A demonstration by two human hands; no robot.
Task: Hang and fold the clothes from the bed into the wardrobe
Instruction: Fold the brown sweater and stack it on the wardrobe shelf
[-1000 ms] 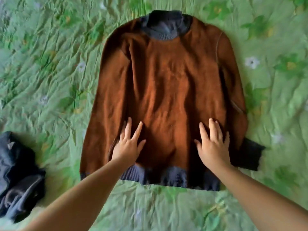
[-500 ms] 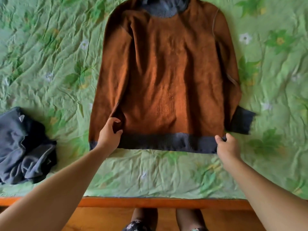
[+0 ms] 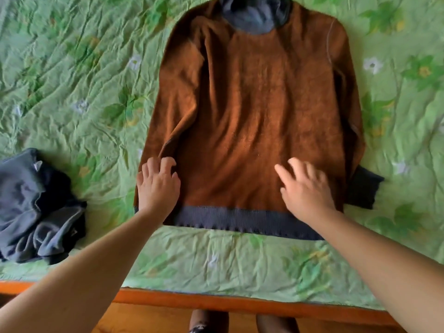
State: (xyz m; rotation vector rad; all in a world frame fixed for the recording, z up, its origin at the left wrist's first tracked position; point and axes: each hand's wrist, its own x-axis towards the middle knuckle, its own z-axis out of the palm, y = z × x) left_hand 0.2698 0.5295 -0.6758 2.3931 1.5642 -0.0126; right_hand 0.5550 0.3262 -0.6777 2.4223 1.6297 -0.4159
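A brown sweater with a grey collar, hem and cuffs lies spread flat, front up, on the green floral bedspread. Its sleeves lie along its sides. My left hand rests on the lower left part, where the sleeve meets the body, with fingers curled onto the fabric. My right hand lies on the lower right part just above the hem, fingers apart and flat. Neither hand lifts the cloth.
A crumpled dark blue-grey garment lies at the left near the bed's front edge. An orange wooden bed frame runs along the bottom. Below it the person's legs stand on a wooden floor.
Both hands have let go of the hem corners they pinched half a second ago and moved up onto the sweater's lower body. The sweater sits closer to the bed's front edge than one second ago.
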